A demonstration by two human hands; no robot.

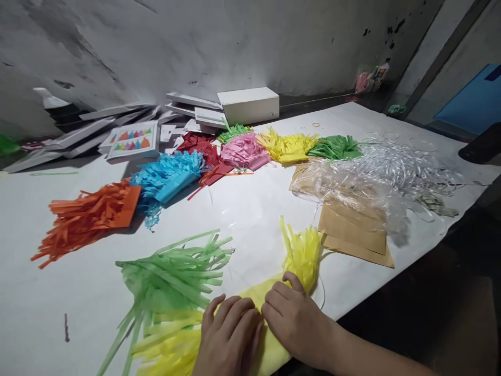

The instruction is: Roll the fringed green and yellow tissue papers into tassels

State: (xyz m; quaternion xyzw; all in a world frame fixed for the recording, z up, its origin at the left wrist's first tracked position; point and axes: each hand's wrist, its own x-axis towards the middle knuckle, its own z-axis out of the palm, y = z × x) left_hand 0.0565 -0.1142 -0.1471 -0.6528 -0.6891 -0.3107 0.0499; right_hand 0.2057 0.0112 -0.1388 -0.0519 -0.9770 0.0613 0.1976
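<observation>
A yellow tissue sheet [274, 355] with fringed strips at both ends lies at the front edge of the table. My left hand [230, 331] rests on its middle with fingers curled and pressed together, and my right hand [293, 318] is beside it, fingers bent onto the paper. What the fingertips pinch is partly hidden under the hands. Right of and above my right hand, yellow fringe [303, 253] spreads out. Light green fringed tissue [172, 274] lies left of my hands, partly under the yellow strips. A thin white string [323, 292] curves beside the right fringe.
Fringed bundles in orange [92, 216], blue [168, 180], dark red, pink [245, 151], yellow [289, 146] and green arc across the table [254, 203]. Brown paper [352, 227], clear plastic and silvery strips [407, 164] lie right. Behind are flat boxes [133, 141] and a white box [250, 107].
</observation>
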